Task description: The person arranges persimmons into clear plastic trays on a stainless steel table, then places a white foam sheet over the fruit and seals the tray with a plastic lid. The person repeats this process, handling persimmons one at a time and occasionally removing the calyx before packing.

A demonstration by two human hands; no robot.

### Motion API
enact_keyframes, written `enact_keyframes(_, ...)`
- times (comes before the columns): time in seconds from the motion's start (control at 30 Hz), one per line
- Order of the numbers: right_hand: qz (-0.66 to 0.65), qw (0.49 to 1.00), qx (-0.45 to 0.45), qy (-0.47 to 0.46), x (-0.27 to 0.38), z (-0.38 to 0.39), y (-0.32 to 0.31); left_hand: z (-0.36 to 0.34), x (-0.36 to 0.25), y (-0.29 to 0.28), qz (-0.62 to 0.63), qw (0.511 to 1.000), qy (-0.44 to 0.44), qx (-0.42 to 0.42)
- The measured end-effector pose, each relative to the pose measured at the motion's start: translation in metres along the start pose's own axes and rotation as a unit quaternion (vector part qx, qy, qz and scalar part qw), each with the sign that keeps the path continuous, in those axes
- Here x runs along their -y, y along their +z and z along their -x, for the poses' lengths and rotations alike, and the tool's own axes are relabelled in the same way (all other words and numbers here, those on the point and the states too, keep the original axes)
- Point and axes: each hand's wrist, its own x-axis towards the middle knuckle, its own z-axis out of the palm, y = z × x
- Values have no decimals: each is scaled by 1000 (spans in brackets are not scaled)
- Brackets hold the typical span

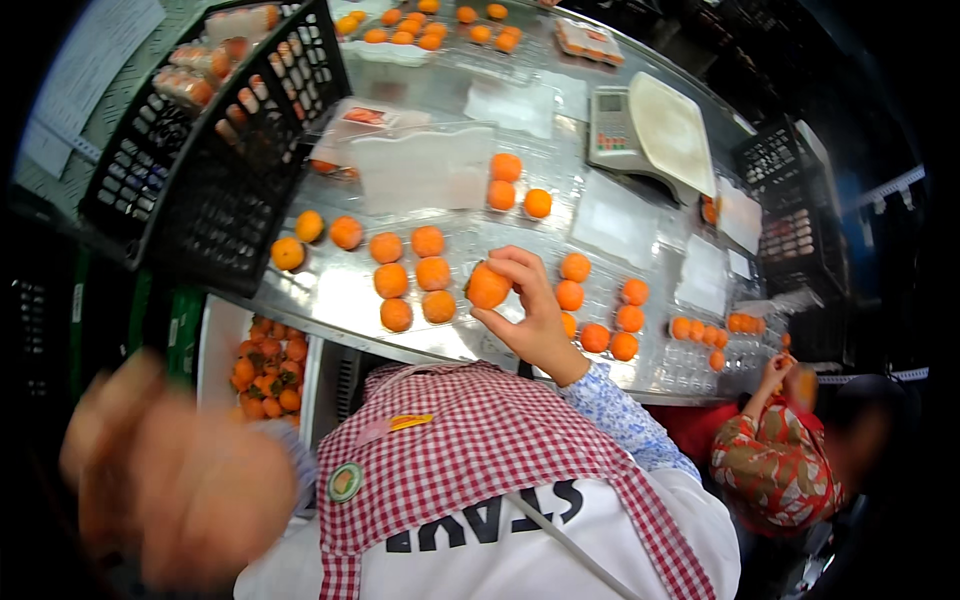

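My right hand point(525, 305) grips an orange fruit point(488, 287) between thumb and fingers, just right of a clear tray point(412, 278) with several orange fruits in rows. Further right are more trays holding orange fruits point(629, 318). My left hand point(180, 465) is smeared by motion at lower left, beside a white bin point(215, 350) of orange fruits with dark leafy tops. Its fingers and anything in them cannot be made out. Loose fruits point(288, 254) lie left of the nearest tray.
A black crate point(215, 170) with packs stands at the back left. A scale point(665, 140), white pads point(614, 215) and packed fruit point(590, 40) sit on the metal table point(300, 305). Another black crate point(780, 240) stands at right. A co-worker point(775, 455) works at lower right.
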Motion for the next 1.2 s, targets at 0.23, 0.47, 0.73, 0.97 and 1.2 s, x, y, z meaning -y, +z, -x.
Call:
enact_keyframes(0.23,8,994,45,-95,21,-3,16,140,66,50,386,664,-565,301)
enact_keyframes(0.47,10,995,57,-78,31,-1,22,152,66,41,404,636,-598,272)
enact_keyframes(0.73,58,990,60,-111,30,-5,27,169,70,41,426,656,-579,231)
enact_keyframes(0.97,60,994,44,-77,36,-8,29,163,73,48,513,538,-649,166)
enact_keyframes(1.2,96,994,19,-55,30,-4,32,166,74,48,517,529,-646,190)
